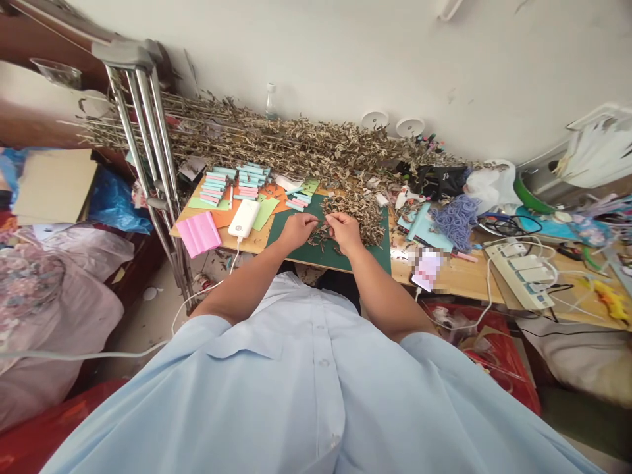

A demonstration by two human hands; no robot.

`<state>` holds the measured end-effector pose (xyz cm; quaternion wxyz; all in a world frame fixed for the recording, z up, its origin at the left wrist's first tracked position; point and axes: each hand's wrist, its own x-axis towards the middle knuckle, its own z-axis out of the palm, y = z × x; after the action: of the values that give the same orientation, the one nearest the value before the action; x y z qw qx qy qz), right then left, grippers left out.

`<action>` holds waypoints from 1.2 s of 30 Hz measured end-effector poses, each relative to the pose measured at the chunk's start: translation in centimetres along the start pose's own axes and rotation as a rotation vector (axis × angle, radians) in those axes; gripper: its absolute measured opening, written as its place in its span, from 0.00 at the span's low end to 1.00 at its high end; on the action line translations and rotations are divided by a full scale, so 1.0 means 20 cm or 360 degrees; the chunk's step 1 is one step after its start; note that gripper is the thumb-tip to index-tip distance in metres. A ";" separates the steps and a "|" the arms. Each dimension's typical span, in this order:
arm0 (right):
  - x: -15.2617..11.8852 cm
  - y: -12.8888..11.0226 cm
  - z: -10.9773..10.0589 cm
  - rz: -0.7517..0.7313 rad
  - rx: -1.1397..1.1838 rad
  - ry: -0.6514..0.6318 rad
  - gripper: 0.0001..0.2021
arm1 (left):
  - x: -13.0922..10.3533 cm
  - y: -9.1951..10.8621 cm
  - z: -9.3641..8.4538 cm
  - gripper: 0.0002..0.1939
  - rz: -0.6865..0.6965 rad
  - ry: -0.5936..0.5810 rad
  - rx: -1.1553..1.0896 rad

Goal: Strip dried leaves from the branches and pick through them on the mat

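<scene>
Over a dark green mat [375,253], my left hand [297,230] has its thumb and fingertips pinched together. My right hand [344,230] is a short way to its right, also pinched, beside a heap of dried leaves [368,220]. Whatever the fingertips hold is too small to make out. Bits of dried leaf lie on the mat between and below the hands. Just beyond my left hand are blue and pink paper rolls [299,199], with more stacked rolls [251,178] farther left.
Dried stalks [276,141] stretch along the wall behind. A white power bank [244,219] and pink paper [199,235] lie left; a phone [427,270], blue-purple yarn [455,222] and a power strip [521,273] lie right. Metal crutches [148,131] stand at the table's left end.
</scene>
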<state>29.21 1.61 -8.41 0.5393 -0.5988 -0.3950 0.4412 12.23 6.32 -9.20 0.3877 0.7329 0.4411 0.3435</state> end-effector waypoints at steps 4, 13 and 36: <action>0.01 0.02 0.02 -0.0086 -0.0068 0.0009 0.12 | 0.00 0.02 0.02 0.08 0.0035 -0.0023 0.0005; 0.00 0.04 0.02 -0.0160 -0.0122 -0.0029 0.15 | -0.01 0.08 0.02 0.12 -0.0091 -0.0168 -0.0029; 0.02 0.09 0.02 -0.0349 -0.0120 0.0268 0.14 | 0.00 0.14 0.00 0.13 -0.0199 -0.0152 0.0029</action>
<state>28.93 1.87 -10.21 0.5926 -0.6066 -0.4278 0.3127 13.37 5.39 -6.74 0.4221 0.7231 0.4701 0.2793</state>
